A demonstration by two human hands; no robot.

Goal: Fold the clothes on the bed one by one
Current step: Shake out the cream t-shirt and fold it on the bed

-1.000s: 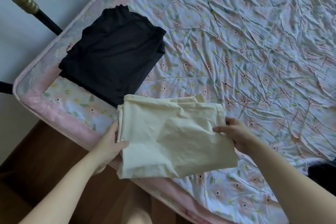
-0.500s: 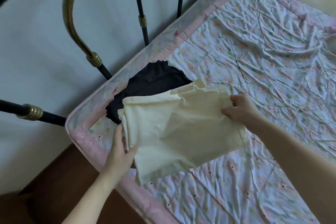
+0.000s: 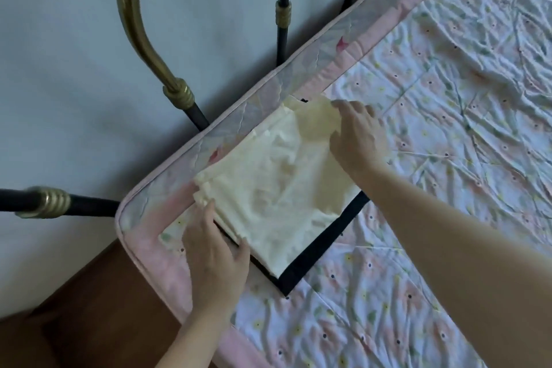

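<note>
We see both forearms reach in from six and four o'clock over the floral bed [image 3: 433,158], where the folded cream garment [image 3: 277,188] lies on a folded black garment [image 3: 310,263] at the corner. Our right hand [image 3: 357,134] pinches the cream cloth's two o'clock edge, and our left hand [image 3: 216,251], fingers straight, touches its eight o'clock edge. Only the black garment's border shows.

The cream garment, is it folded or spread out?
Folded: the cream garment lies as a compact rectangle with stacked edges, on the black garment.
</note>
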